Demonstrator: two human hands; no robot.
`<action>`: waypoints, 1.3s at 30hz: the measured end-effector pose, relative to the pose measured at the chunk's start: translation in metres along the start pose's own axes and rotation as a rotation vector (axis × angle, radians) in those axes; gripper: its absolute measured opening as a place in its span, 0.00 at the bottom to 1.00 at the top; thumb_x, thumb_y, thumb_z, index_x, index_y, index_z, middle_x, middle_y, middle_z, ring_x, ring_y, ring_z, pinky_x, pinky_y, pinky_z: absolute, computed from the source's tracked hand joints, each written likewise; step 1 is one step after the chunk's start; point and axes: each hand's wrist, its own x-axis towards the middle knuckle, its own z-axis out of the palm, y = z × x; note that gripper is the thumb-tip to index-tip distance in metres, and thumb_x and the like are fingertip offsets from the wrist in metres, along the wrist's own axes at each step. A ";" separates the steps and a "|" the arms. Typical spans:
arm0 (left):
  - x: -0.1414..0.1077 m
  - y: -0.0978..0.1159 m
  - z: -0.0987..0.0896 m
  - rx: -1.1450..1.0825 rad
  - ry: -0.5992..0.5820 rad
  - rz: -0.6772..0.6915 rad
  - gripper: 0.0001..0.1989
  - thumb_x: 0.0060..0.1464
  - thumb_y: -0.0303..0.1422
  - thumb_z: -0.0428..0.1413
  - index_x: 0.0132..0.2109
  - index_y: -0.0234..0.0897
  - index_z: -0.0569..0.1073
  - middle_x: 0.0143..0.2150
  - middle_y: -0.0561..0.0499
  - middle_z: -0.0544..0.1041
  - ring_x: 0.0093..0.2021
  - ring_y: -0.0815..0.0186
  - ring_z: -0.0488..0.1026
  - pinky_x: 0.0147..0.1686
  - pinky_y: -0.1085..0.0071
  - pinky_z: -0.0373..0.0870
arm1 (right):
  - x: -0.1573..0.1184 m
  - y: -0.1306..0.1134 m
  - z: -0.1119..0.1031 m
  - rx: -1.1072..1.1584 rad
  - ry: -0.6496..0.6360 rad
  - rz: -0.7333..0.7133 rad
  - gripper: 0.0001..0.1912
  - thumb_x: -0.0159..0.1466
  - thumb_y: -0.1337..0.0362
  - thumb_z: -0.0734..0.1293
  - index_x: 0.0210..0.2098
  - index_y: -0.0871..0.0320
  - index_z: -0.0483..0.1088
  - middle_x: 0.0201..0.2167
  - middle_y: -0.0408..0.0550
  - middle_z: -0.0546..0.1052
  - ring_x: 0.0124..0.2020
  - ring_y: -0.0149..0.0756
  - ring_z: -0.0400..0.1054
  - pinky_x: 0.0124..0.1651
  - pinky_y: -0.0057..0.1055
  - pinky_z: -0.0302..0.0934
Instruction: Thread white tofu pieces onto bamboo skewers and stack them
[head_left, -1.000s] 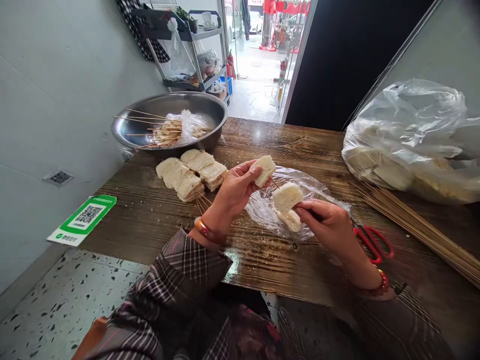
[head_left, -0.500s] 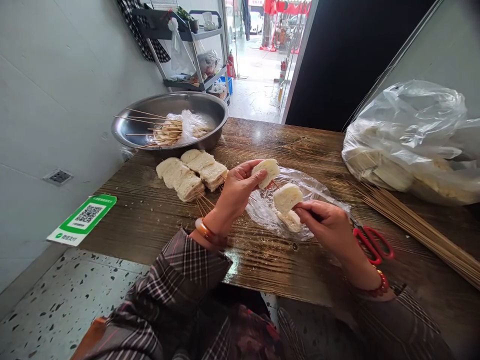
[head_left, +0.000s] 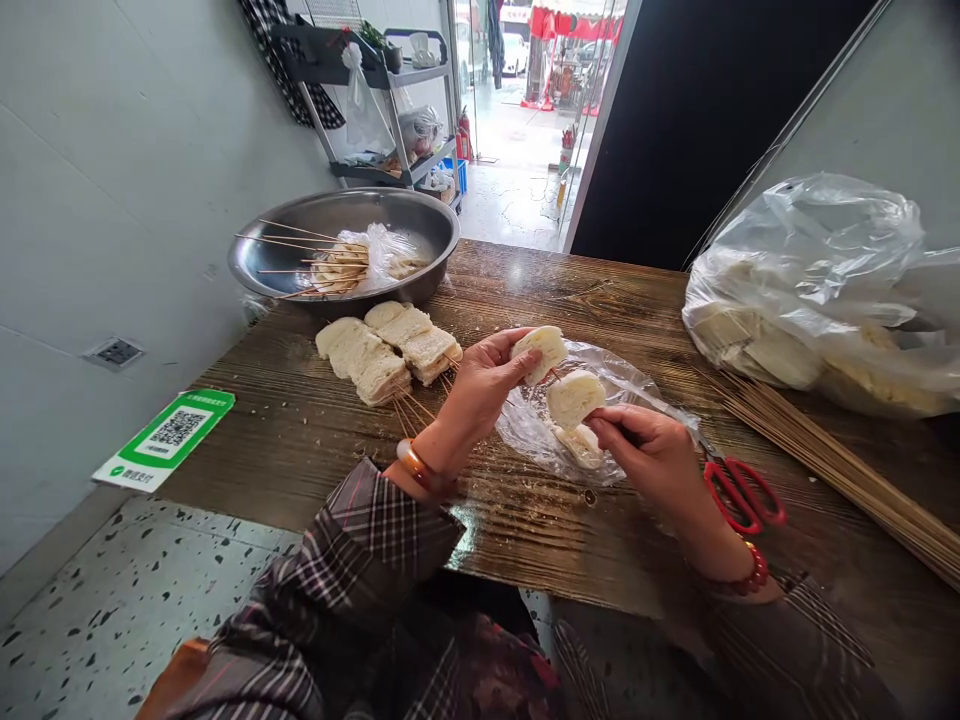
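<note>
My left hand (head_left: 491, 385) pinches a pale round bread slice (head_left: 541, 352) between thumb and fingers, with a thin skewer partly showing by it. Close by on the right, my right hand (head_left: 652, 450) grips the lower edge of a second bread slice (head_left: 576, 397). The skewer's tip appears to meet this second slice; whether it has gone in I cannot tell. Below them, another bread slice (head_left: 581, 443) lies on a crumpled clear plastic bag (head_left: 630, 375). Left of my hands, stacks of skewered bread slices (head_left: 364, 360) rest on the wooden table (head_left: 517, 540), sticks pointing toward me.
A steel basin (head_left: 259, 240) holds skewered pieces and plastic. Red-handled scissors (head_left: 742, 495) lie by my right wrist, beside a bundle of bamboo skewers (head_left: 840, 460). A plastic bag of bread slices (head_left: 802, 290) stands at the right. A QR-code card (head_left: 169, 435) sits at the left edge.
The left-hand slice has shifted slightly right and down, nearer to the slice in my right hand. Both hands keep their grip. The view has tilted a little.
</note>
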 end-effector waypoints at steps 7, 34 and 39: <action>-0.001 -0.002 0.002 -0.024 -0.031 -0.009 0.19 0.43 0.36 0.71 0.44 0.36 0.81 0.40 0.47 0.82 0.38 0.68 0.75 0.42 0.70 0.69 | 0.000 -0.001 0.002 0.017 0.014 0.018 0.08 0.63 0.60 0.68 0.34 0.56 0.79 0.28 0.47 0.81 0.28 0.36 0.73 0.33 0.32 0.67; -0.014 0.003 0.014 -0.208 -0.097 -0.034 0.20 0.50 0.43 0.66 0.46 0.35 0.81 0.43 0.44 0.81 0.39 0.67 0.74 0.40 0.72 0.69 | 0.001 -0.002 0.002 -0.061 0.018 -0.053 0.12 0.65 0.61 0.67 0.27 0.55 0.75 0.23 0.42 0.74 0.24 0.31 0.67 0.30 0.28 0.62; -0.021 0.007 0.018 -0.050 -0.052 0.079 0.19 0.53 0.42 0.64 0.48 0.35 0.81 0.44 0.44 0.81 0.40 0.64 0.74 0.40 0.70 0.69 | 0.002 0.002 0.001 -0.081 0.021 -0.055 0.12 0.65 0.60 0.67 0.26 0.55 0.74 0.23 0.42 0.74 0.24 0.32 0.67 0.29 0.29 0.62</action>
